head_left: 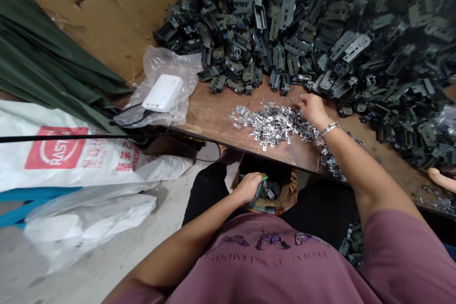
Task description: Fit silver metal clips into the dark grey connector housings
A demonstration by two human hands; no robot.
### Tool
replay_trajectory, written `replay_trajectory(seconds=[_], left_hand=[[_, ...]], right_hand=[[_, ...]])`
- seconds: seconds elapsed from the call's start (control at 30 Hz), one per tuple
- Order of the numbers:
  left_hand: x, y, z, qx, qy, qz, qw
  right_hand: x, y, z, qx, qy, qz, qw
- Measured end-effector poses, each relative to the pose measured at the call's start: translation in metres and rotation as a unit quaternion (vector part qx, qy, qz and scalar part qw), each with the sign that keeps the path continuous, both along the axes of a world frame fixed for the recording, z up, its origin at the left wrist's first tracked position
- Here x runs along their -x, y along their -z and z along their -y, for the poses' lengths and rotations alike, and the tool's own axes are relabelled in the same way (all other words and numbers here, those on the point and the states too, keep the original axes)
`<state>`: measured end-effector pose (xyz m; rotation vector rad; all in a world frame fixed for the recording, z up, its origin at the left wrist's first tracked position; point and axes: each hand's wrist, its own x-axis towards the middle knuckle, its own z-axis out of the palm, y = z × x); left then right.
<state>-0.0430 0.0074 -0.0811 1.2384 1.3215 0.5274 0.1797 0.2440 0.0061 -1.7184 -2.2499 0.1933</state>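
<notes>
While the left hand (248, 187) is low between the knees, below the near edge of the bench (210, 108), its grip is closed on 1 dark part with a green end (258, 191). The part is held at the mouth of an open carton (285, 196), in which more dark pieces (272, 190) lie.

Right hand (312, 110): over the bench, at the right side of a loose pile of small silver clips (274, 126). Fingers curled, tips pointing left and down; cannot tell whether the tips meet or are clamped on a clip. 1 bracelet (329, 129) on this wrist. More clips (331, 164), darker in tone, lie near the bench edge, partly behind the forearm.

Far side of bench: large heap of dark grey housings (285, 23), jumbled, extending to the right. Its near border is just beyond the right hand. Left end of bench: 1 white box (163, 93) on a clear plastic bag (153, 61), cable attached. Farther left: green cloth (53, 52); nearer, a white sack (14, 166) with red print, above a blue frame (39, 193). Right edge of view: part of 1 co-worker's hand (441, 179), near the bench's near edge.
</notes>
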Motion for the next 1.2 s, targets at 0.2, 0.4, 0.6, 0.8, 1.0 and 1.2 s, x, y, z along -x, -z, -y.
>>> replay_trajectory(seconds=[0.2, 0.4, 0.6, 0.8, 1.0, 1.2], left_hand=[[-0.013, 0.005, -0.011, -0.044, -0.018, -0.067, 0.997], [-0.005, -0.023, -0.007, -0.018, 0.04, 0.045, 0.998], [0.027, -0.087, -0.075, -0.216, -0.104, 0.021, 0.971], [0.02, -0.107, -0.201, -0.338, -0.264, -0.2, 0.881], [0.007, -0.105, -0.242, -0.31, -0.142, -0.332, 0.88], [0.011, -0.102, -0.257, -0.28, -0.195, -0.323, 0.882]], right_hand=[[0.029, 0.015, -0.04, 0.073, 0.053, 0.076, 0.993], [0.008, 0.0, 0.003, -0.024, 0.045, 0.0, 0.999], [-0.033, -0.007, 0.162, -0.121, -0.057, -0.186, 0.973], [-0.132, 0.031, 0.263, -0.147, 0.181, -0.176, 0.956], [-0.238, 0.034, 0.327, -0.12, 0.381, -0.072, 0.914], [-0.233, 0.074, 0.381, -0.011, 0.422, -0.084, 0.903]])
